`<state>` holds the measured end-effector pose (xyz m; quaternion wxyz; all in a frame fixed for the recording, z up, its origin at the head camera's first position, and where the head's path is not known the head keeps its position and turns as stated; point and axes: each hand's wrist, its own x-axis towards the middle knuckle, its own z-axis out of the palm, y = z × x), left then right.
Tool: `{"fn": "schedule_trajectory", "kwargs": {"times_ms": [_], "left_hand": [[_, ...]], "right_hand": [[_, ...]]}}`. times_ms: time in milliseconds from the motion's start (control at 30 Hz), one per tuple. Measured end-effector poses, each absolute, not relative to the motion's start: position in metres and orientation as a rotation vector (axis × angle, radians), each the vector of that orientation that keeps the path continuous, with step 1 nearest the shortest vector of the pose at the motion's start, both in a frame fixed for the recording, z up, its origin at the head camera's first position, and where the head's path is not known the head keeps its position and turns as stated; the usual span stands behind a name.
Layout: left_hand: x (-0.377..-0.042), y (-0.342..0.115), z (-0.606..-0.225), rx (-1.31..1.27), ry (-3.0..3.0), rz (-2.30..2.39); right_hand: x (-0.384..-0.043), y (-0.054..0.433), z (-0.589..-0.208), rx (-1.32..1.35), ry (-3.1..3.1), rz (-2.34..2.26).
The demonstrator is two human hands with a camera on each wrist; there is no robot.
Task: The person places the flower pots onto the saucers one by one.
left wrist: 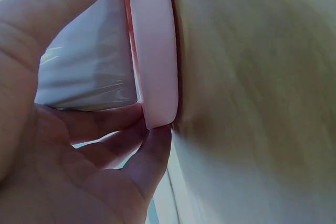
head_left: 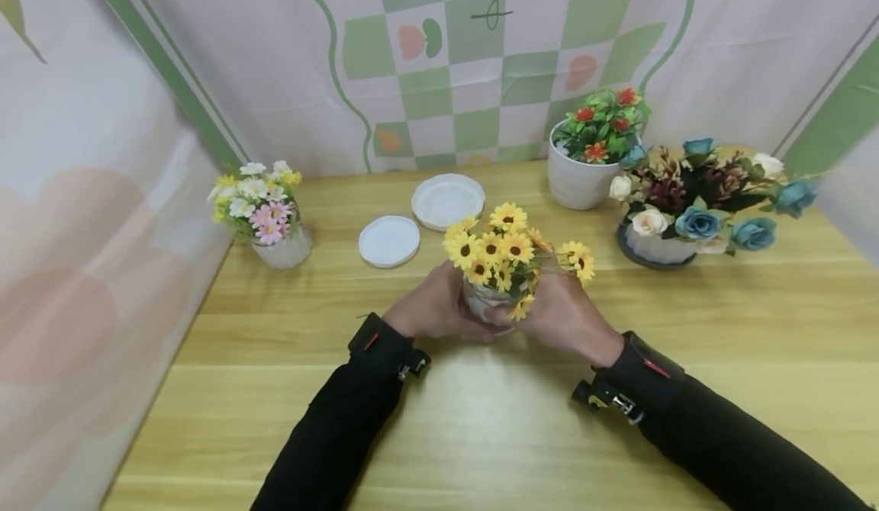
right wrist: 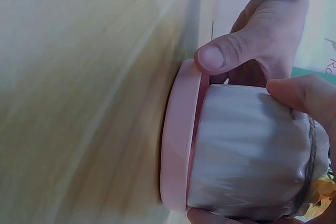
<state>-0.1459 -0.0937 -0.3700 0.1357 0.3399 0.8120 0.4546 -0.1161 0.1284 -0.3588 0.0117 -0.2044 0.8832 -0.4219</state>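
Note:
A grey-white ribbed flower pot of yellow daisy-like flowers stands upright in a shallow pink saucer. Twine circles the pot near its rim. My left hand holds the saucer, its thumb on the near rim and its fingertips at the opposite edge in the left wrist view. Around the pot curls my right hand, thumb against one side and fingers partly hidden behind. The saucer's underside lies on or very close to the wooden table; I cannot tell which.
Two white saucers lie behind the hands. At the left is a pot of white and pink flowers. Toward the right stand a white pot with red flowers and a pot of blue and cream roses on a dark saucer.

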Motion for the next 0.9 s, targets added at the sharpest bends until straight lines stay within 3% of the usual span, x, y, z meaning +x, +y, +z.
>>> {"fn": "schedule_trajectory", "kwargs": {"times_ms": [500,900], "left_hand": [[-0.1461,-0.0972,-0.3670,0.847,2.323,1.254],[-0.1460,-0.0966,-0.3655,0.861,2.390,1.189]], "right_hand": [[-0.1118,0.1286,-0.3623,-0.483,2.706,-1.250],[-0.1109,0.1290,-0.3673,-0.659,2.803,-1.095]]}}
